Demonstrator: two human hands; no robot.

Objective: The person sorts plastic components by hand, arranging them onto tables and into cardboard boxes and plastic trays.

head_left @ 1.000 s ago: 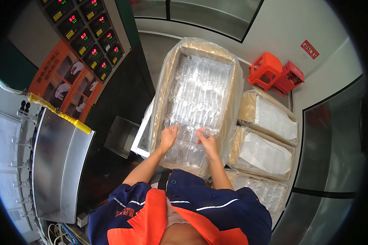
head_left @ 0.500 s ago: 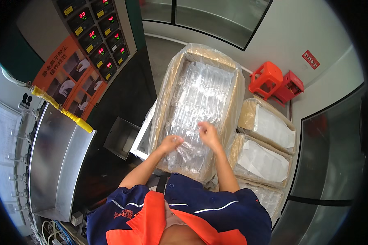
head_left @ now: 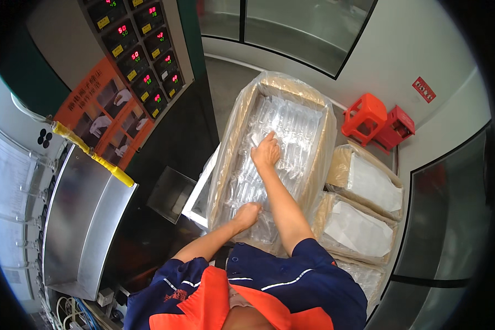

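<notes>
Right hand (head_left: 265, 151) has moved farther forward, clear pieces (head_left: 295, 124) beneath its fingers.

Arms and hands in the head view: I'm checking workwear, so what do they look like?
The left hand and right hand are bare, with no gloves visible. Short navy sleeves leave the forearms uncovered. The navy shirt has white piping and an orange collar.

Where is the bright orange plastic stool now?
The orange stool is at upper right in the head view, between the large plastic-lined cardboard box and the darker red boxy object.
</notes>
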